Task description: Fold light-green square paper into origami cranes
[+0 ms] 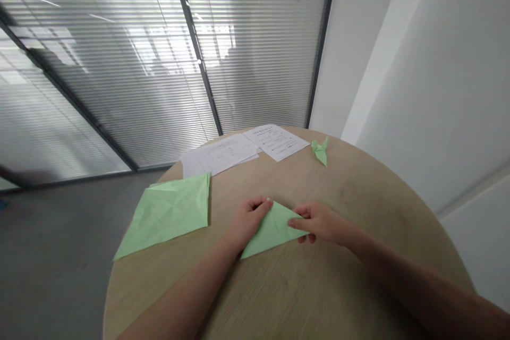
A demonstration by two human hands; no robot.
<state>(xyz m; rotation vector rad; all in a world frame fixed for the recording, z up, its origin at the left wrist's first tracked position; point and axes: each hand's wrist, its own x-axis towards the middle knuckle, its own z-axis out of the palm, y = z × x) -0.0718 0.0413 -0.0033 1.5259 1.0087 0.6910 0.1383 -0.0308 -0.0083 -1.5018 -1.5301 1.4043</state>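
Note:
A light green sheet of paper [274, 229], folded into a triangle, lies on the round wooden table between my hands. My left hand [250, 218] grips its upper left edge, thumb on top near the upper corner and fingers curled. At the right corner, my right hand [314, 223] pinches the paper, thumb above and fingers partly beneath it. The undersides of the fingers are hidden by the paper. A small folded green paper figure [320, 151], looking like an origami bird, rests farther back on the right.
Crumpled-looking green paper sheets [171, 210] lie stacked at the left, one corner reaching the edge of the table [319, 297]. White printed sheets [223, 155] overlap along the back edge. Beyond stand glass panels with blinds [258, 53] and a white wall [450, 74] on the right.

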